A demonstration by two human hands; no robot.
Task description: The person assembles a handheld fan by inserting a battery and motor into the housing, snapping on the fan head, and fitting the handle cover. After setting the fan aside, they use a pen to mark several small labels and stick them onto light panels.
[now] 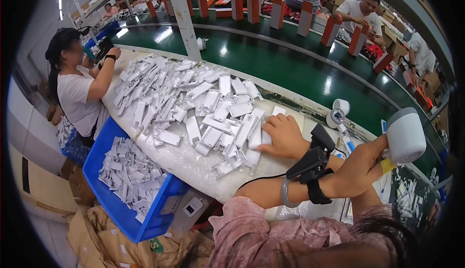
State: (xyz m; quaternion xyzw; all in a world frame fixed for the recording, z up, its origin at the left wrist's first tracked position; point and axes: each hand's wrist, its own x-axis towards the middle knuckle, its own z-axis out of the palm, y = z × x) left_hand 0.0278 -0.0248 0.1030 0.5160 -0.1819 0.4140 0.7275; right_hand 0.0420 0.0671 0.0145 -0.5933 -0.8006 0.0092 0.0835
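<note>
My arms cross over the table. My left hand (361, 168), reaching to the right, grips a white rounded housing (406, 135) held above the table. A bit of yellow tape (387, 165) shows at its fingers. My right hand (286, 135) reaches left past it to the edge of a heap of white plastic parts (193, 101). Its thumb and fingers are closed around a white rectangular plastic part (266, 139), partly hidden under the hand. Black devices are strapped at both wrists.
A blue crate (164, 205) of white parts stands below the table's near edge. Beyond the table runs a green conveyor (232, 40) with orange-and-grey boxes (304, 18). White round units (341, 106) lie by its edge. A co-worker (77, 81) stands at left; others sit across.
</note>
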